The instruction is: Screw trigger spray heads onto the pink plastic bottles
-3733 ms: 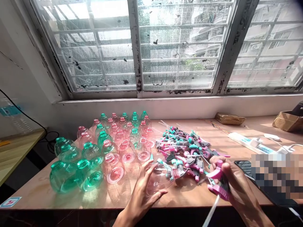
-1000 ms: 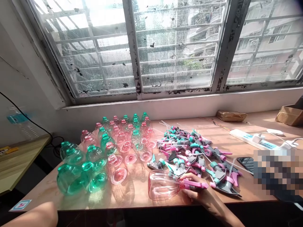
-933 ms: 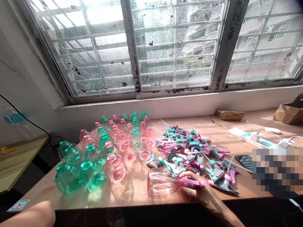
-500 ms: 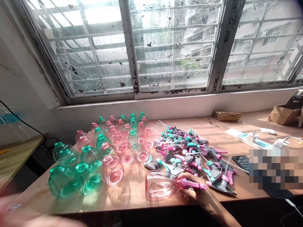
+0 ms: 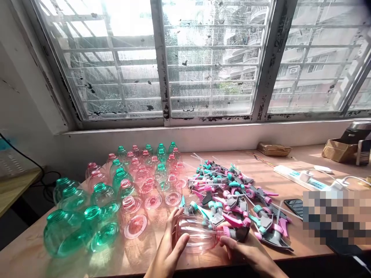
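A clear pink spray bottle (image 5: 199,231) lies on its side near the table's front edge, its base to the left. My left hand (image 5: 171,243) is wrapped round the base end, thumb on the near side. At the neck, my right hand (image 5: 239,247) grips the pink and grey trigger sprayer head (image 5: 236,227) that sits on the bottle's mouth. Behind both hands spreads a heap of loose trigger sprayers (image 5: 228,189) in pink, teal and grey, some with thin tubes. Left of my left hand stands a pink bottle without a top (image 5: 135,220).
Several open green bottles (image 5: 66,231) and pink ones stand upright on the table's left half. To the right lie a phone (image 5: 294,206), a white power strip (image 5: 301,177) with plugs, and a brown packet (image 5: 274,149). A window runs behind the table.
My left hand has come in from the lower left and taken hold of the bottle's base end. The sprayer head has turned, with its trigger now facing up and away.
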The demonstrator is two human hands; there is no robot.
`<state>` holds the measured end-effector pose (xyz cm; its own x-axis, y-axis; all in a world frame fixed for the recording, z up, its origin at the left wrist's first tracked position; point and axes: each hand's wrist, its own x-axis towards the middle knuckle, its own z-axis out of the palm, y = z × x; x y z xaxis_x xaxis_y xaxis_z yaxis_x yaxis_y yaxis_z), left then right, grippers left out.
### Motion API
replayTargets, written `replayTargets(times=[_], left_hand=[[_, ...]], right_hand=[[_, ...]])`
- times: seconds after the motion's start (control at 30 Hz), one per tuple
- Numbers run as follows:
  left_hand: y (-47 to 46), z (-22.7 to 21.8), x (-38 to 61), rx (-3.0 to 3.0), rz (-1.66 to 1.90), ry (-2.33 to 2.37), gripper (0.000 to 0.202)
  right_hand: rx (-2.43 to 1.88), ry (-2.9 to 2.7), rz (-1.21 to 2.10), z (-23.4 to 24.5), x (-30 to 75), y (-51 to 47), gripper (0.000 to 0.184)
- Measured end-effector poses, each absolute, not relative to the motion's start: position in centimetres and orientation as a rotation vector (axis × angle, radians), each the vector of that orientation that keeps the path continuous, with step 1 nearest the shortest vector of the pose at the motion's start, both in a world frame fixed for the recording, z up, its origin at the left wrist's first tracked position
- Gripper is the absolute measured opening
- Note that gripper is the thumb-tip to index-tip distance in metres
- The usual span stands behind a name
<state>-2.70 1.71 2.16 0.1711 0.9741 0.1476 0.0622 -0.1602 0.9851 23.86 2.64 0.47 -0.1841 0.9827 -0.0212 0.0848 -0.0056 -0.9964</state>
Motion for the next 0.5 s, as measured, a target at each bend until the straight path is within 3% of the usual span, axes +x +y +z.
replayTargets(times=[0.23,0.5], left_hand=[[3.2,0.7,-5.2,1.397,0.944,0.654,0.103],[3.3,1.5,-5.1,1.5,0.852,0.823,0.122]], right_hand=[[-1.138,-1.426,1.364,1.1,24.2,3.0,0.051],[-1.136,-1.492,1.406,1.5,24.4,2.8,0.053]])
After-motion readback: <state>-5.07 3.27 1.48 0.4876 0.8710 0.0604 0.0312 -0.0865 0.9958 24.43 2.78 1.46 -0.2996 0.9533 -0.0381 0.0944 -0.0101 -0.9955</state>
